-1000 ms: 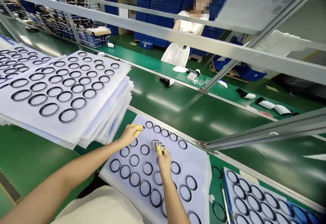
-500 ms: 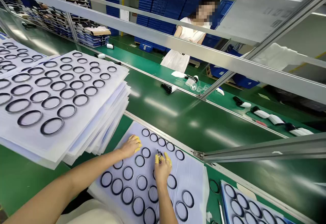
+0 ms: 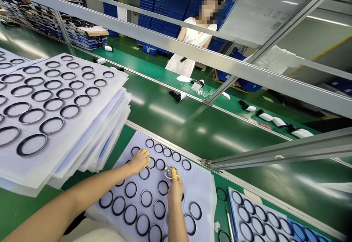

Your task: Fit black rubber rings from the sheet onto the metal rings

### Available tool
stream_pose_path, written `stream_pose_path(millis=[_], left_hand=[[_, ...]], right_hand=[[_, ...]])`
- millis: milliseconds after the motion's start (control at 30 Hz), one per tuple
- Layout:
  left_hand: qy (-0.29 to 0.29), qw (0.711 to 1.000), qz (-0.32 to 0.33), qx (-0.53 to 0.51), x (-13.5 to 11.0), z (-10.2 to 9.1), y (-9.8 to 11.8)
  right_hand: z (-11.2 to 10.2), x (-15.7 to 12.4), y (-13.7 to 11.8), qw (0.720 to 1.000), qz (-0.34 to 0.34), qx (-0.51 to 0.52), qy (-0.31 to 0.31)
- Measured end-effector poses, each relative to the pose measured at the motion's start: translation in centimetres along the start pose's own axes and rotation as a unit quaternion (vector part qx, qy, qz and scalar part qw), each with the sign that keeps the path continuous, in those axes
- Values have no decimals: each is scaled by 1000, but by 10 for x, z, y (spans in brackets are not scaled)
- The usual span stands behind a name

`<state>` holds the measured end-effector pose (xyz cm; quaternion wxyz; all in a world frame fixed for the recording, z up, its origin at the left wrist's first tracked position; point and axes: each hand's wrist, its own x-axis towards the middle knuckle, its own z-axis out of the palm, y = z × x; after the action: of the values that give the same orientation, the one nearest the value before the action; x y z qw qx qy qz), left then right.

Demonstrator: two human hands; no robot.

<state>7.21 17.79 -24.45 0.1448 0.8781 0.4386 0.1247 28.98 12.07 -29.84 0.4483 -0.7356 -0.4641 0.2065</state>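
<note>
My right hand [image 3: 175, 189], with yellow finger covers, holds shiny silver rings [image 3: 168, 172] above a pale sheet; how many overlap I cannot make out. My left hand [image 3: 139, 160], also with yellow covers, is low over the same sheet [image 3: 202, 183], its fingers bent together. Its fingertips are at the edge of a dark ring [image 3: 151, 162]; anything pinched beneath them is hidden. Between the hands lies another dark ring [image 3: 160, 164]. Several more black-rimmed rings [image 3: 146, 198] lie in loose rows on the sheet, some covered by my right forearm.
At left rises a tall stack of ring-covered sheets [image 3: 90, 132]. A blue-backed batch of rings [image 3: 286, 218], a loose ring [image 3: 221, 194] and a pen-like tool [image 3: 229, 223] lie at right. A metal frame [image 3: 176, 43] crosses ahead; a person [image 3: 189, 40] stands beyond the green line.
The view has shifted slightly right. The silver rings in my right hand have turned from edge-on to face-on. A dark ring now shows on the sheet between my hands.
</note>
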Motion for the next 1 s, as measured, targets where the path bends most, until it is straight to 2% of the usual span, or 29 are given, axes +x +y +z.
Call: stream_pose_path(millis=[100,233,400,500,733,900,1000], left_hand=[[-17,1000,19,3,-10,2,17],[-43,999,16,12,-36,10,38],[-69,997,5,14,-56,14,45],[-74,997,8,10,-48,9,45],[-56,998,-35,22,-4,5,33],[-55,996,-62,24,-5,4,15],[-48,996,-73,21,-6,-3,6]], right_hand=[[-16,8,7,1000,-1,-21,15],[-31,11,4,993,-58,-100,15],[-38,5,2,973,-126,-195,2],[-52,7,12,958,-139,-250,28],[-93,7,37,915,-141,-371,76],[-123,4,50,894,-121,-420,102],[-131,8,53,890,-121,-429,95]])
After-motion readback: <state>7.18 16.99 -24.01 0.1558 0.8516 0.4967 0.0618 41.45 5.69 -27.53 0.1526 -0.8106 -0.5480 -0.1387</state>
